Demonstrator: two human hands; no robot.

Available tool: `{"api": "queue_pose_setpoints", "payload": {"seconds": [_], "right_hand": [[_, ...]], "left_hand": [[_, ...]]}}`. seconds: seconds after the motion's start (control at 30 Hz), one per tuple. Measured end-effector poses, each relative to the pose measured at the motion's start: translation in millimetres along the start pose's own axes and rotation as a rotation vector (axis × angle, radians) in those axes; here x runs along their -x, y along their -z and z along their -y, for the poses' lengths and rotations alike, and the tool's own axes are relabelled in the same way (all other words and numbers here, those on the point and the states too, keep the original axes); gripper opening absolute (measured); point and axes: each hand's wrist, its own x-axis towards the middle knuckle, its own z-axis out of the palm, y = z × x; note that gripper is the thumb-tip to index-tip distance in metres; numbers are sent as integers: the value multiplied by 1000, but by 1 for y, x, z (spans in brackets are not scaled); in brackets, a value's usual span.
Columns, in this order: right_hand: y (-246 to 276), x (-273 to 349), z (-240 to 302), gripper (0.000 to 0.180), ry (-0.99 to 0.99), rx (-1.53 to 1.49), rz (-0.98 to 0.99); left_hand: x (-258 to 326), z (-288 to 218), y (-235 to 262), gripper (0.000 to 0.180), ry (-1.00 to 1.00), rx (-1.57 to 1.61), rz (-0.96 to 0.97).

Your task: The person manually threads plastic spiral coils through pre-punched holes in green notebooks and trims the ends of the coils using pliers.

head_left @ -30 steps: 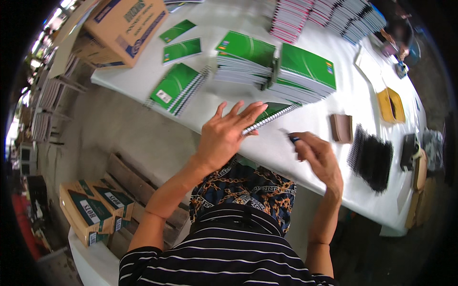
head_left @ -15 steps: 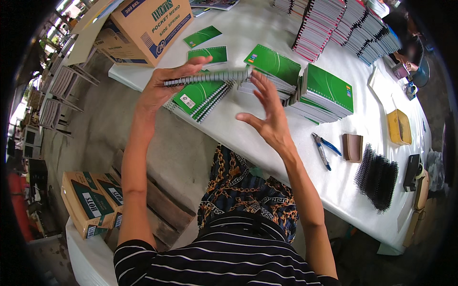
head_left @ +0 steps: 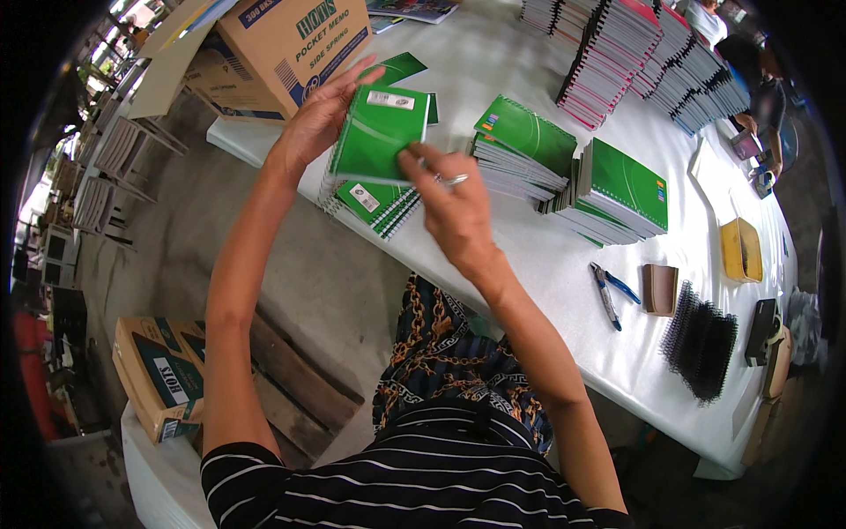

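A green spiral notebook (head_left: 374, 141) is held up over the table's near edge, its cover with a white label facing me. My left hand (head_left: 310, 128) grips its left side, fingers stretched along the upper left edge. At its lower right corner, the curled fingers of my right hand (head_left: 456, 207) pinch the cover; a ring shows on one finger. Directly beneath lies a small pile of green spiral notebooks (head_left: 381, 204), partly covered by the held one. Right of my hands stand stacks of the same notebooks, one nearer (head_left: 624, 189) and one farther left (head_left: 527, 137).
An open cardboard box (head_left: 282, 57) stands at the back left, and tall stacks of spiral-bound books (head_left: 608, 66) at the back right. Pliers (head_left: 606, 295), a brown holder (head_left: 659, 289), black spiral coils (head_left: 702, 344) and a yellow tray (head_left: 740, 249) lie on the right. A co-worker's hand (head_left: 745, 122) shows far right.
The notebook, seen edge-on before, has turned so its cover faces me. My right hand, open with fingers spread before, has come down and closed on its lower right corner.
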Motion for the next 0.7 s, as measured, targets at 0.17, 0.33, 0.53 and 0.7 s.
{"api": "queue_pose_setpoints", "payload": {"seconds": [0.17, 0.33, 0.53, 0.7], "right_hand": [[-40, 52, 3, 26, 10, 91, 258], [-31, 69, 6, 33, -516, -179, 178], [-46, 57, -5, 45, -457, -131, 174], [27, 27, -32, 45, -202, 287, 24]], "left_hand": [[15, 51, 7, 64, 305, -587, -17], [19, 63, 16, 69, 145, -336, 76], [11, 68, -1, 61, 272, -418, -38], [24, 69, -10, 57, -165, -955, -274]]}}
